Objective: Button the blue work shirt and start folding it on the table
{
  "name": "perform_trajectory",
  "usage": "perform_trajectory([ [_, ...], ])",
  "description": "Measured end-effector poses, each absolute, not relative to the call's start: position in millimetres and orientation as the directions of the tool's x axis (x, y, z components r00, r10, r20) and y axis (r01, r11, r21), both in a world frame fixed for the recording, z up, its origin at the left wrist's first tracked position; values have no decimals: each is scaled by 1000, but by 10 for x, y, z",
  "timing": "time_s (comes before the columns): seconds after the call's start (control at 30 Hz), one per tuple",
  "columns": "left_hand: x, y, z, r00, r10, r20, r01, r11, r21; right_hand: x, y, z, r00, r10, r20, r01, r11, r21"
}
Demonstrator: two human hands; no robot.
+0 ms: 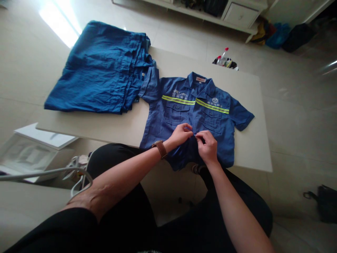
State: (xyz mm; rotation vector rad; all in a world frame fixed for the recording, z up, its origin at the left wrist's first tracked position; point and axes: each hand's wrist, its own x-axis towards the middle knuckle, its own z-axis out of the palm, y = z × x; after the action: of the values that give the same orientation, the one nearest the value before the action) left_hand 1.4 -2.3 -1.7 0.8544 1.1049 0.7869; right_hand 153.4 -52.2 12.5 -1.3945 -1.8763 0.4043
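Observation:
A dark blue short-sleeved work shirt (177, 114) lies face up on the table, collar away from me, its lower hem hanging over the near edge. Yellow reflective strips cross the chest above two flap pockets. My left hand (181, 135), with a brown watch strap on its wrist, pinches the front placket below the pockets. Close beside it, my right hand (206, 144) also has thumb and forefinger closed on the placket edge. The fingertips nearly meet; any button between them is too small to make out.
A stack of folded blue garments (100, 70) stands on the left of the pale table (250, 140), touching the shirt's sleeve. Bottles with red caps (223, 58) show beyond the far edge. A white box (39, 147) and a cable (52, 172) are at lower left.

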Motion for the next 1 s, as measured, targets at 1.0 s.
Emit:
perform_trajectory([
  [1.0, 49, -371, -131, 591, 745, -310, 433, 32, 901, 1640, -466, -129, 239, 968, -76, 711, -228, -665],
])
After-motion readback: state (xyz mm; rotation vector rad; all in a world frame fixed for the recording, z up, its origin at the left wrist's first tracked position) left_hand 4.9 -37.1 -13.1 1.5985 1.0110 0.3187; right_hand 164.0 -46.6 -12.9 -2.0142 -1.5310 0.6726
